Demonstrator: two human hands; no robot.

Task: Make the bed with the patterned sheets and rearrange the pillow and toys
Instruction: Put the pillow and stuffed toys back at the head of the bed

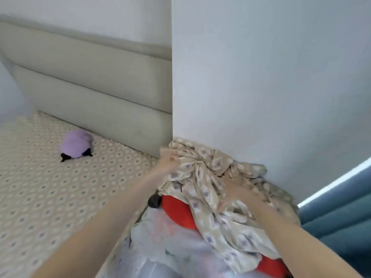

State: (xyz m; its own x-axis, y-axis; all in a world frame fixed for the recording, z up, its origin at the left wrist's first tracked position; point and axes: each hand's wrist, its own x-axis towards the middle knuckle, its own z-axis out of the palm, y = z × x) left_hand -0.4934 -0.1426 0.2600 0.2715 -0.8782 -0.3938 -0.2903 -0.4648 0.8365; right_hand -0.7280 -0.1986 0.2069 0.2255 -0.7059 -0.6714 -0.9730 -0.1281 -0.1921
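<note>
Clutching the bunched sheet (212,227) — left hand (168,162) at top, right hand (237,190) lower.

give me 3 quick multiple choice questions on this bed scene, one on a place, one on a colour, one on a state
1. Where is the purple plush toy?
A. on the bed by the headboard
B. on the floor
C. on top of the heap

2. What colour is the soft thing under the heap?
A. green
B. red
C. yellow

3. How is the patterned sheet under the left hand and right hand?
A. folded neatly
B. spread flat
C. crumpled in a heap

Answers: 1 A, it lies on the covered mattress close to the headboard. 2 B, red shows below the fabric. 3 C, it is bunched against the wall.
</note>
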